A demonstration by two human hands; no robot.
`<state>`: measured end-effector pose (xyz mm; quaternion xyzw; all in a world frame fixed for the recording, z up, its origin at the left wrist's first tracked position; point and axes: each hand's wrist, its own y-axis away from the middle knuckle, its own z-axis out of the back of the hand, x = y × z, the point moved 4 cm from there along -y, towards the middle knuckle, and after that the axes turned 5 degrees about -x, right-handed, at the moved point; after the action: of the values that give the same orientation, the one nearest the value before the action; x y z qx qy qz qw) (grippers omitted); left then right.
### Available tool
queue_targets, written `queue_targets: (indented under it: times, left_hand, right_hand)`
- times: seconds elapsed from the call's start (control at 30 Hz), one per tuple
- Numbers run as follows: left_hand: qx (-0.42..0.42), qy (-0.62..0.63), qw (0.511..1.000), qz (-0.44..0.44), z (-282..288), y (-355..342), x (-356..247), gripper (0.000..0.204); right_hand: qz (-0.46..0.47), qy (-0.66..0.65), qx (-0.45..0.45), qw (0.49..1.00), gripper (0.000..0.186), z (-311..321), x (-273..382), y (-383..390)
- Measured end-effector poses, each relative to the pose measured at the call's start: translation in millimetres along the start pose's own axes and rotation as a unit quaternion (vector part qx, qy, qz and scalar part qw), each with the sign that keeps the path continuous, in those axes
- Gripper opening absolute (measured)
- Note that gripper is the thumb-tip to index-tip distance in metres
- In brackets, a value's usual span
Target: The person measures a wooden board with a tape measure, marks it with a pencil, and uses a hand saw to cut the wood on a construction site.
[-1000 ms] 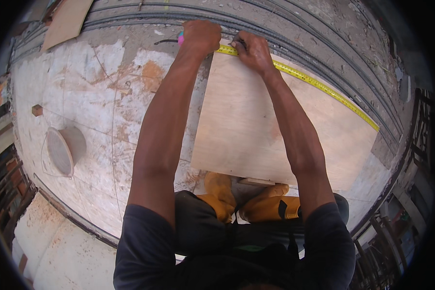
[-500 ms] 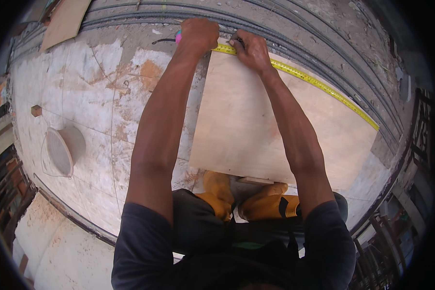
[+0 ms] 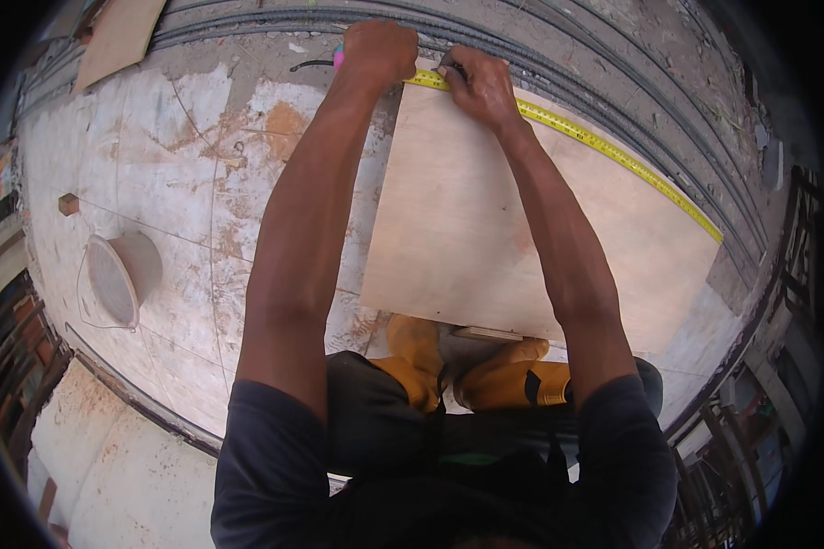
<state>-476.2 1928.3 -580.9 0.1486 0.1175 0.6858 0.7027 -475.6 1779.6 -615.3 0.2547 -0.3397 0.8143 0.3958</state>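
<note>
A pale plywood sheet (image 3: 458,220) lies before my boots (image 3: 412,352), with a yellow tape measure blade (image 3: 613,151) stretched along its far edge. At the sheet's far left corner my left hand (image 3: 375,55) is closed round the pink and teal tape measure case (image 3: 339,59), mostly hiding it; a short black strap sticks out to the left. My right hand (image 3: 481,87) rests just right of it on the blade and sheet edge, fingers pinched; whatever is between them is too small to make out. A thin wood strip (image 3: 490,333) shows at the sheet's near edge.
Long steel bars (image 3: 613,69) run beyond the sheet. On the stained pale floor (image 3: 183,274) at left are a bucket (image 3: 137,274) with a wire handle and a small wooden block (image 3: 69,205). Another board (image 3: 119,41) lies at the upper left; stacked dark pieces (image 3: 742,439) fill the lower right rim.
Both hands, the sheet and the tape sit slightly higher in the picture, as does much of the surroundings. My grip on the tape looks the same.
</note>
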Motion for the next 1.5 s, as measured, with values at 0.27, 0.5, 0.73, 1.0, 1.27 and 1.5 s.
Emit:
queue_targets:
  times: [0.27,0.5,0.73,1.0,1.27,1.5]
  left_hand:
    - [-0.015,0.017,1.0,0.004,1,1,1,0.025]
    - [-0.024,0.015,1.0,-0.003,-3,-1,5,0.026]
    - [-0.022,-0.027,0.999,0.015,-4,6,1,0.027]
    - [-0.063,0.019,0.998,-0.016,2,85,-10,0.021]
    - [0.014,0.027,0.999,-0.036,12,196,-78,0.017]
    - [0.097,0.007,0.99,-0.103,-40,273,-89,0.019]
  right_hand:
    - [0.01,0.013,-0.001,1.0,0.008,-1,0,-1]
    - [-0.001,0.007,0.007,1.0,0.008,-5,-7,2]
    - [-0.114,0.026,0.002,0.993,0.017,42,-8,4]
    - [-0.005,0.204,0.027,0.979,0.021,212,-38,110]
    - [-0.162,0.236,-0.044,0.957,0.024,282,-48,280]
    - [-0.224,0.197,-0.047,0.953,0.025,261,14,392]
